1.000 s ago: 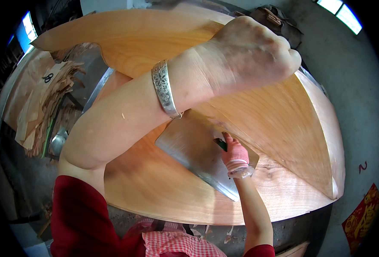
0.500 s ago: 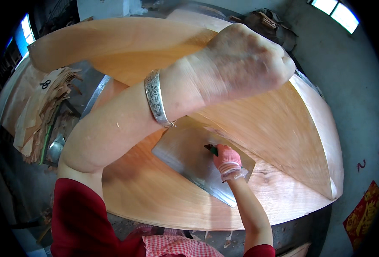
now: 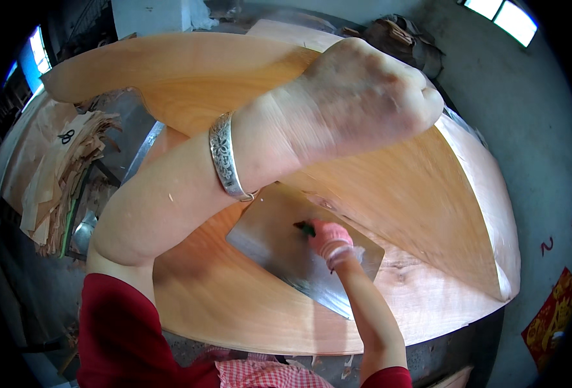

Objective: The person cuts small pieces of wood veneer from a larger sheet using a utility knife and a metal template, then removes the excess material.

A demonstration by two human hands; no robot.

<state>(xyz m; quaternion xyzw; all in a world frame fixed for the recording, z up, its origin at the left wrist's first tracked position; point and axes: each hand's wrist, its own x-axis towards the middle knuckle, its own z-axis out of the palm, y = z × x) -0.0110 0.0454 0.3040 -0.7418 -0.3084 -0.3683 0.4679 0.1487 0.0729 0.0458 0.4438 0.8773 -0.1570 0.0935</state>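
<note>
My left hand point(image 3: 376, 97) is raised large and close, wrist bent and fingers curled under, over the veneer sheets; whatever is in it is hidden. A silver bracelet point(image 3: 226, 156) circles that forearm. In a pinkish glove, my right hand point(image 3: 330, 238) grips a small knife point(image 3: 307, 228) with a green handle and a dark tip pointing left. The knife is above a flat metal plate point(image 3: 270, 249), which lies tilted on the lower wood veneer sheet point(image 3: 215, 310). Another veneer sheet point(image 3: 422, 187) curves up and back beyond the plate.
At left, a stack of torn veneer strips point(image 3: 66, 174) bears a pair of black scissors point(image 3: 66, 136). A bundle of brown sheets point(image 3: 405, 48) stands at the far right by the grey wall point(image 3: 525, 123). A red paper decoration point(image 3: 551, 317) hangs there.
My right hand has moved a little left across the metal plate with the knife. My left hand stays nearly where it was, still curled.
</note>
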